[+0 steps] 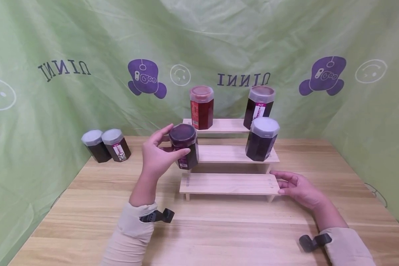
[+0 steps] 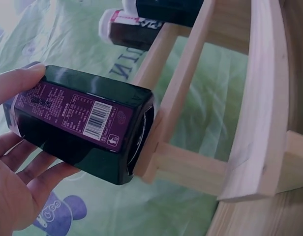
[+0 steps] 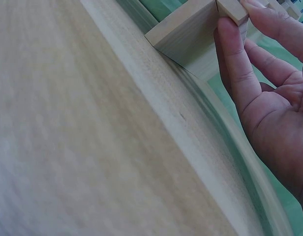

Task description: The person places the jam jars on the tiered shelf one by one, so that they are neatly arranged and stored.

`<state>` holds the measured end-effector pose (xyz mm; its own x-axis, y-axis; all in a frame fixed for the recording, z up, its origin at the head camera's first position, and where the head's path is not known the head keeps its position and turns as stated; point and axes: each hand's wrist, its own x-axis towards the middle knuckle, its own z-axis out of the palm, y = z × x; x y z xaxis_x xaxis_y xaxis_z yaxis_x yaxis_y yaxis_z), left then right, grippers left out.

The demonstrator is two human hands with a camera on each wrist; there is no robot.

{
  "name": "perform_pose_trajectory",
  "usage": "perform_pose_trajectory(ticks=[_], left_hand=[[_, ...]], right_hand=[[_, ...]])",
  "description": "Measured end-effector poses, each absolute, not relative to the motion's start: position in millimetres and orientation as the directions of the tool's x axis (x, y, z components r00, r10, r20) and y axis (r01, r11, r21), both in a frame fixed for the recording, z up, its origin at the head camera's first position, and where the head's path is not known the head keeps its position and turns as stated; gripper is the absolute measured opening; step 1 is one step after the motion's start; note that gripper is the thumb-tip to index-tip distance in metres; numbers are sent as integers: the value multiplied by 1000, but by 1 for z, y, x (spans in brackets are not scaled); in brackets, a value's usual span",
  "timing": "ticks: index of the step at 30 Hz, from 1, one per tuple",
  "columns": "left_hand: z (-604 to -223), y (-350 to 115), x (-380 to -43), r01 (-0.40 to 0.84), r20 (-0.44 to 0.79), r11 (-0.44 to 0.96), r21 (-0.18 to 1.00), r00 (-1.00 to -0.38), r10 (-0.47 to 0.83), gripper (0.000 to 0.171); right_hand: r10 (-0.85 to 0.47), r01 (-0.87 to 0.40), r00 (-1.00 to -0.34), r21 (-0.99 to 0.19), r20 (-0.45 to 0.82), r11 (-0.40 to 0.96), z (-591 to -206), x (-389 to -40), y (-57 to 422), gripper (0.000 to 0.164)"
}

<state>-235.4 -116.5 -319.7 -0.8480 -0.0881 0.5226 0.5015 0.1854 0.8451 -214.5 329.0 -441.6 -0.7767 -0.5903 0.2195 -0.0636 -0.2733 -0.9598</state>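
Observation:
A dark octagonal jar (image 1: 188, 153) with a dark lid is gripped by my left hand (image 1: 157, 151), thumb across its front and fingers around the far side. In the left wrist view, the jar's (image 2: 87, 123) purple barcode label faces the camera, and its base is right at a shelf edge. That edge belongs to a three-step wooden display stand (image 1: 229, 183), at the left end of its middle step. On the right, my other hand (image 1: 300, 190) pinches the end of the lowest step between thumb and fingers; the right wrist view shows the fingertips (image 3: 230, 29) on the board's corner.
A red jar (image 1: 203, 111) and a dark jar (image 1: 258, 107) stand on the top step. Another dark jar (image 1: 261, 142) with a whitish lid occupies the middle step's right end. Two more jars (image 1: 119, 147) stand together at the table's back left. Green printed cloth (image 1: 199, 40) surrounds the wooden table (image 1: 219, 236).

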Motion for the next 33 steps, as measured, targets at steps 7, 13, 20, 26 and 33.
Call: perform_pose_trajectory(ticks=[7,13,20,26,33], left_hand=[[-322,-107,-234,508,522,143,849,-848,-89,77],[-324,-101,-237,516,524,112,849,-849,-60,76],[-326,-97,-242,491,500,128,862,-865,-48,76],[-322,-91,-249,469,480,166,867,-876,-36,76],[-321,-85,-257,469,482,183,864,-875,-35,75]], right_hand=[[-582,-59,-786,-963,208,-264,-443,-215,329,61],[-582,-80,-780,-959,229,-270,-445,-214,330,62],[-591,-80,-774,-961,228,-266,-445,-214,328,62],[-577,-76,-785,-960,224,-269,-444,-214,327,62],[-585,-74,-779,-960,226,-272,-443,-215,327,61]])
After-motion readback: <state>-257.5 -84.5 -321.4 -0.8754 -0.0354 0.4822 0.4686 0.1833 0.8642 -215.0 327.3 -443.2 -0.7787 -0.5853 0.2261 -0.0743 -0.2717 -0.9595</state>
